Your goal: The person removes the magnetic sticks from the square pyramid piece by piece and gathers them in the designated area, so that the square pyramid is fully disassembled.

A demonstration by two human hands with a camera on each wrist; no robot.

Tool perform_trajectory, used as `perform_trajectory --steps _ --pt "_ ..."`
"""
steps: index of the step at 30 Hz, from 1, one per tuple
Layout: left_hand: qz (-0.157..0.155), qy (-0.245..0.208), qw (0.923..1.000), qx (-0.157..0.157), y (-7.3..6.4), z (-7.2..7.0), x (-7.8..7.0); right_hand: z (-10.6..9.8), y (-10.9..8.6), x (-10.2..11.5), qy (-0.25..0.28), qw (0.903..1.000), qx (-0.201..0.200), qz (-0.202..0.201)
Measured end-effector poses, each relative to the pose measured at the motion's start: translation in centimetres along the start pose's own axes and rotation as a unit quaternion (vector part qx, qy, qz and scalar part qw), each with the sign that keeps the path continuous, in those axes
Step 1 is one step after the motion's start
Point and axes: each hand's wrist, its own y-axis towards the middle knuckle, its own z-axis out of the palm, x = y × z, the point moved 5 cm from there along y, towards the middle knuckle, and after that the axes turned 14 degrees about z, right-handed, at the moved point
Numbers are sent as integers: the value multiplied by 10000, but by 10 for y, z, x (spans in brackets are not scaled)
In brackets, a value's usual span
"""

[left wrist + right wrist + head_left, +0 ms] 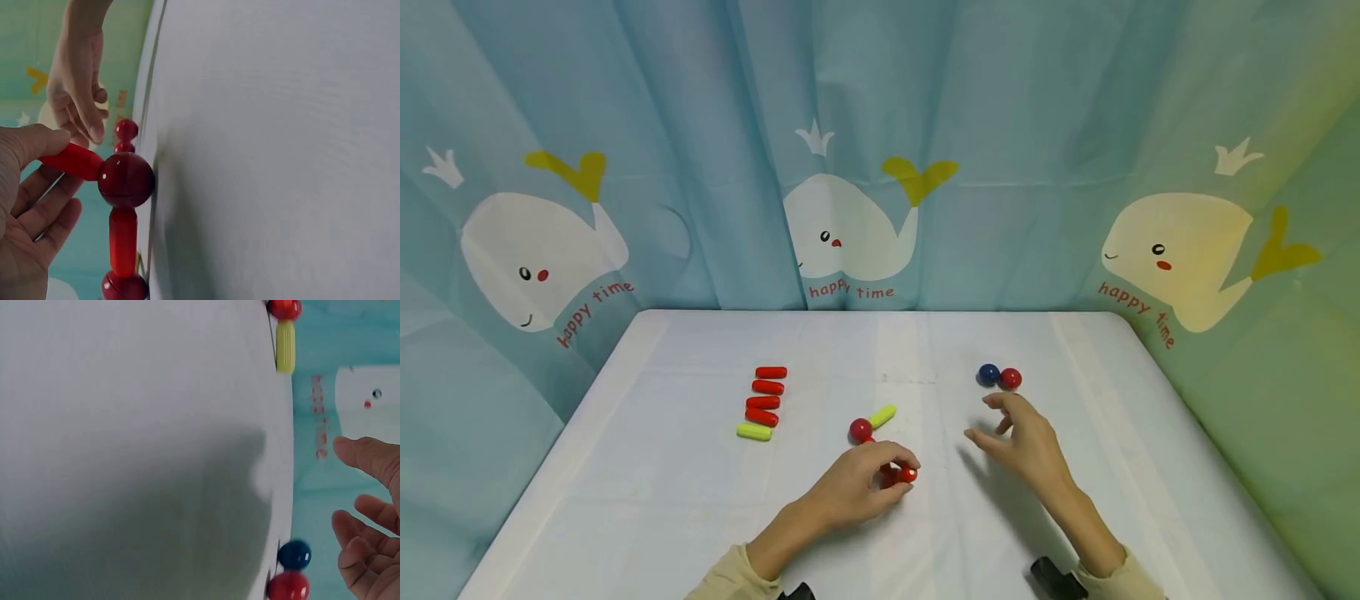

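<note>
My left hand (850, 487) pinches a red rod (74, 164) between thumb and fingers. A red ball (126, 180) sits at the rod's far end. From that ball a second red rod (124, 242) leads to another red ball (124, 287), and a yellow-green rod (883, 416) extends from this one in the head view. My fingers partly hide the chain there. Thumb and fingers spread apart, my right hand (1028, 446) hovers above the table with nothing in its grasp. Just beyond its fingertips lie a blue ball (988, 374) and a red ball (1011, 379), side by side.
On the left of the white table (647, 467), several red rods (763, 402) lie in a column, with a yellow-green rod (754, 432) at the near end. A blue curtain (1015, 250) printed with whales hangs behind the table and along its sides.
</note>
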Motion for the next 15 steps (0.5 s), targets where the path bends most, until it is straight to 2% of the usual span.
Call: perform_trajectory --steps 3,8,15 --pt "-139 -45 9997 -189 -7 -6 0 7 -7 11 -5 9997 191 -118" --pt "-549 -50 9978 -367 -22 -15 4 21 -20 29 86 9965 692 -453" --pt "-974 77 9945 -372 -43 -24 11 45 -33 54 67 9814 1645 -983"
